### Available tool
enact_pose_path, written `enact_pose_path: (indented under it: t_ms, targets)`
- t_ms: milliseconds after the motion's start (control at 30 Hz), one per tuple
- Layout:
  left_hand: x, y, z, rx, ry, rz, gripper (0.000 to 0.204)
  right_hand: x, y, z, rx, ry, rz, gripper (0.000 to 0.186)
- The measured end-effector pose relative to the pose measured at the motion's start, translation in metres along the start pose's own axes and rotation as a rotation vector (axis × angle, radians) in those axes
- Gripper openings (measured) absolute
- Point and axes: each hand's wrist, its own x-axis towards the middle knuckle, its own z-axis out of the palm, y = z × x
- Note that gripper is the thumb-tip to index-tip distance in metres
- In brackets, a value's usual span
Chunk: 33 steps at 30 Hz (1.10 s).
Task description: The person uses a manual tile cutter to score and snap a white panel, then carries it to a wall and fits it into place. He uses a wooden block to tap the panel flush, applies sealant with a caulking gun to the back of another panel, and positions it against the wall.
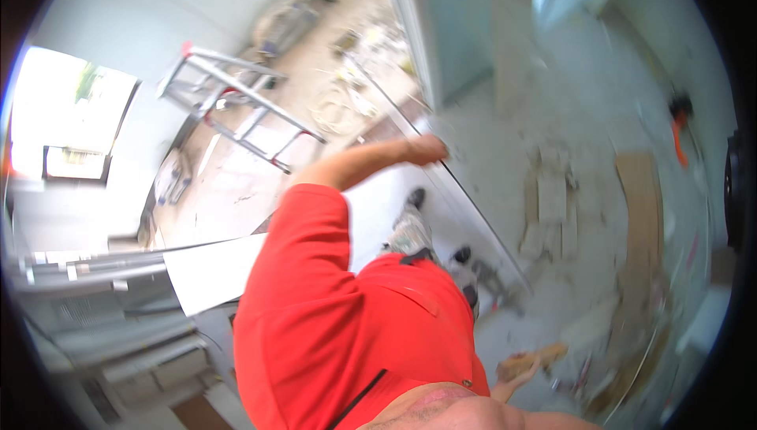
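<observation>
My left hand (426, 150) reaches forward from a red sleeve, its fingers closed around a long thin pale strip (487, 229). This strip runs slantwise from the clutter at the far left to the floor beyond my shoes, with a dark line along part of it. Motion blur hides the exact grip. Low on the right, my right hand (514, 383) is partly behind my body and closed on a tan, elongated piece (538, 359) whose material I cannot make out. Beneath my feet is a white surface (371, 205).
A folding stepladder (236, 103) stands at the far left near loose debris (378, 48). A white panel (213, 272) lies left of me, beside stacked long profiles (102, 276). Cardboard pieces (552, 197) and a long brown sheet (640, 217) cover floor on the right. A door frame (410, 36) rises ahead.
</observation>
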Motion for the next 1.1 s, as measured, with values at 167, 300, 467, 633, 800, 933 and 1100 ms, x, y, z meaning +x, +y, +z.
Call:
enact_pose_path:
  t_ms: [167,300,467,633,800,933,1100]
  targets:
    - [-0.004,0.030,0.008,-0.145,0.154,0.020,0.013,0.002,-0.002,0.052,0.433,-0.230,0.007,0.045]
    - [-0.025,0.063,0.006,-0.112,0.220,-0.065,0.012,0.019,-0.006,0.036,0.381,-0.291,-0.158,0.045]
    - [-0.099,0.113,-0.050,-0.127,0.381,-0.122,0.012,0.048,-0.033,0.040,0.154,-0.408,-0.310,0.044]
    - [-0.204,0.200,-0.124,0.007,0.589,-0.247,0.014,0.047,-0.039,0.109,0.000,-0.498,-0.201,0.043]
    - [-0.278,0.255,-0.154,0.041,0.745,-0.382,0.013,0.027,-0.043,0.184,-0.185,-0.633,-0.115,0.042]
    - [-0.340,0.284,-0.143,0.025,0.841,-0.476,0.013,-0.007,-0.030,0.248,-0.370,-0.749,-0.064,0.042]
    - [-0.415,0.305,-0.100,0.011,0.906,-0.569,0.017,-0.075,0.014,0.314,-0.593,-0.853,-0.033,0.042]
